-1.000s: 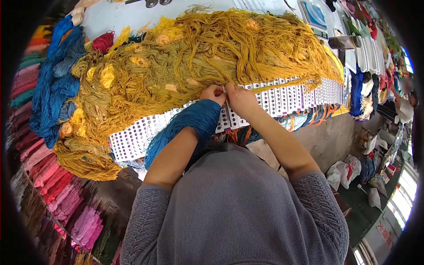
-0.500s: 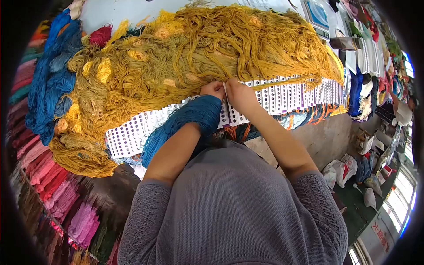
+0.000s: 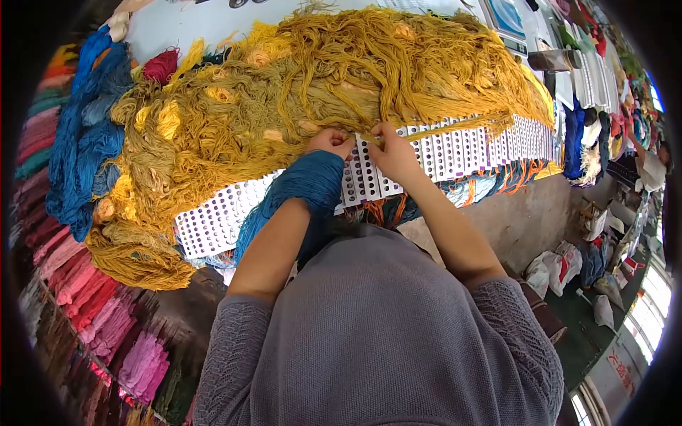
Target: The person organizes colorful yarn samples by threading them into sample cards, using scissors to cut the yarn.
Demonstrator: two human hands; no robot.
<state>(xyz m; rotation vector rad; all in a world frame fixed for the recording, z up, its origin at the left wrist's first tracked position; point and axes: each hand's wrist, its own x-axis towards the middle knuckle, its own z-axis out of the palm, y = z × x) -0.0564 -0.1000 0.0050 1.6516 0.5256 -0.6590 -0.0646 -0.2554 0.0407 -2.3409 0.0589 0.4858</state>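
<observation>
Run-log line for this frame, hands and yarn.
left hand: at perforated white cards | right hand: at same cards | blue yarn: over left wrist | mustard yarn: heaped beyond cards

- 1 gold pile (image 3: 341, 67)
- 2 hands (image 3: 331, 143) (image 3: 392, 153), pile's near edge
- 1 blue skein (image 3: 305, 181), front of pile
- many cards (image 3: 455, 150), uncountable, pile's near edge
- 1 maroon bundle (image 3: 162, 65), behind pile's left end

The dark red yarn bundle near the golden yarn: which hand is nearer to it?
Left. In the picture, the left hand is below and right of the dark red yarn bundle; the right hand is farther right.
</observation>
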